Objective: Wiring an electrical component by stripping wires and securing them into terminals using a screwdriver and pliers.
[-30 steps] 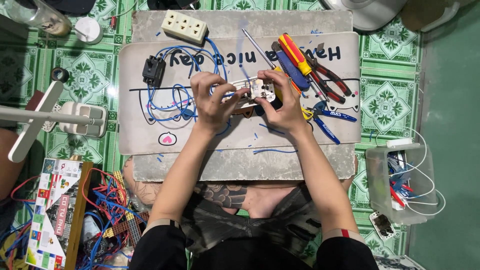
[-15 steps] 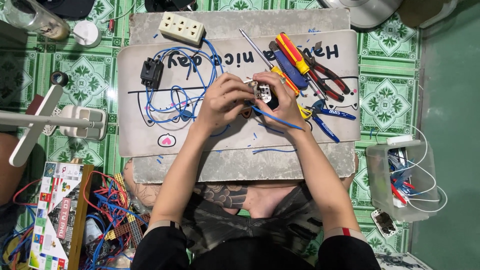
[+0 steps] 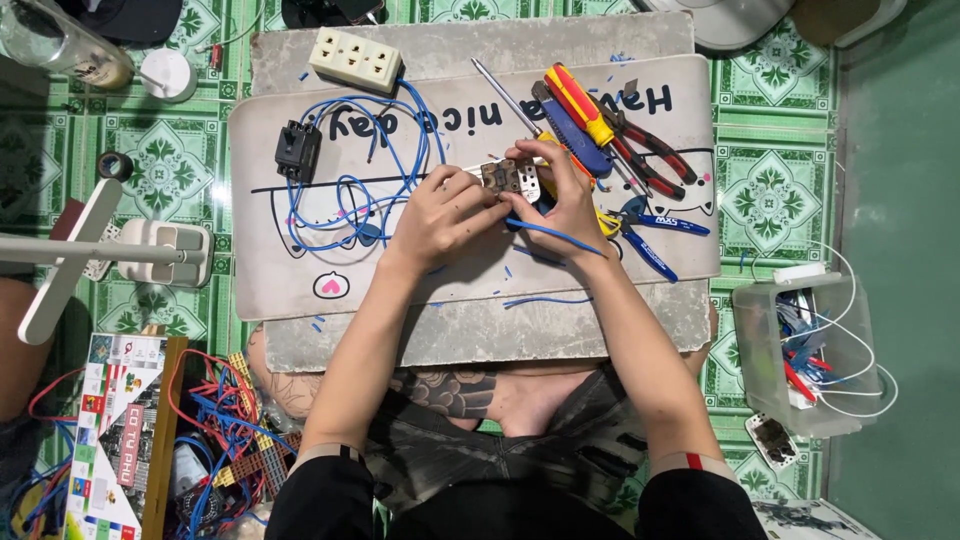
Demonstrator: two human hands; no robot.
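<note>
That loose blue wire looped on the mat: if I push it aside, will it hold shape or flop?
The blue wire lies in springy open loops, so it probably keeps its curves rather than going limp. It looks thin and light, so it should slide easily on the mat. One end runs toward the socket strip, which may drag along.

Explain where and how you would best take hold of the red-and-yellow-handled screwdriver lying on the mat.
Grip the red-and-yellow-handled screwdriver by its thick handle, probably coming from above with fingers across it. It lies flat on the mat among pliers and a blue cutter, so its sides are crowded. The handle's upper end, near the mat's far edge, looks most free.
</note>
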